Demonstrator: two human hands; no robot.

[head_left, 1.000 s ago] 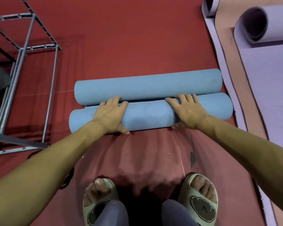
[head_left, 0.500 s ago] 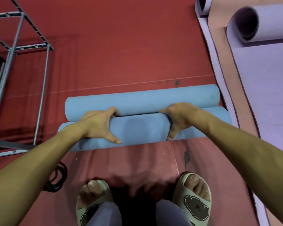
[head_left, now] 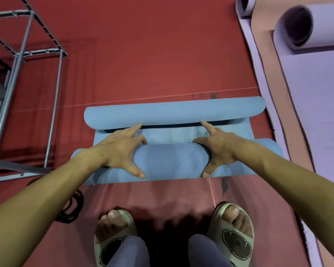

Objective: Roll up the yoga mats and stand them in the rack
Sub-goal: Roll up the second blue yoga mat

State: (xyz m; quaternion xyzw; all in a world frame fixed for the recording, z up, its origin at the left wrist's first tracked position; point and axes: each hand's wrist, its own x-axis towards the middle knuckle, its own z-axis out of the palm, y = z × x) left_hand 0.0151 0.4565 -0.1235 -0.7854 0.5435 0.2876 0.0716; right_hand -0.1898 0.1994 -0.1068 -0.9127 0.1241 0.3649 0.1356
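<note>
A blue yoga mat lies across the red floor in front of me, rolled in from both ends. Its far roll [head_left: 174, 112] and near roll [head_left: 172, 160] are parted by a flat strip [head_left: 172, 134]. My left hand [head_left: 120, 149] grips the near roll left of its middle, thumb on the front side, fingers curled over the back. My right hand [head_left: 222, 149] grips it the same way on the right. Both index fingers stretch forward and touch the far roll. The grey metal rack [head_left: 17, 54] stands at the left.
A purple mat [head_left: 316, 93] lies flat at the right, its far end curled into a roll [head_left: 316, 29]. Another purple roll [head_left: 245, 6] peeks in at the top edge. A black cable [head_left: 73, 209] coils by my left foot [head_left: 114, 234]. My right foot [head_left: 233, 237] is sandalled too.
The two blue rolls, pressed together before, have come apart and a flat strip shows between them. My index fingers have stretched out to the far roll.
</note>
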